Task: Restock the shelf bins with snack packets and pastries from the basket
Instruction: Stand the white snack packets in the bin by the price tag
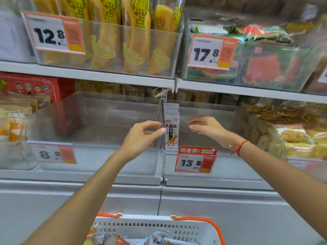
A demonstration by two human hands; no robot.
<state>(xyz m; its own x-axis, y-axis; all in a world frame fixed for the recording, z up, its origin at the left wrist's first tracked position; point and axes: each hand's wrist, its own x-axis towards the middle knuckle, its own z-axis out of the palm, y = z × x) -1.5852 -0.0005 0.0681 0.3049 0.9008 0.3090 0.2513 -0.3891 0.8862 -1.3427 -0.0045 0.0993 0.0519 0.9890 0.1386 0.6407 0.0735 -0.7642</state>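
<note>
A strip of white snack packets [171,133] hangs from a hook between two clear shelf bins. My left hand [141,137] reaches up to it, thumb and index fingertip pinching at the strip's left edge. My right hand [207,129] hovers just right of the packets with fingers loosely curved, holding nothing, over the bin tagged 13.5 [230,167]. The bin tagged 8.8 [99,156] on the left looks bare inside. The white basket with orange handles [152,221] sits at the bottom of the view with several packets [157,238] in it.
The upper shelf carries a bin of yellow banana pastries [109,46] tagged 12.8 and a bin of watermelon packets [261,68] tagged 17.8. A red box [58,89] and bagged pastries stand at left. Bread bags [299,137] fill the right bin.
</note>
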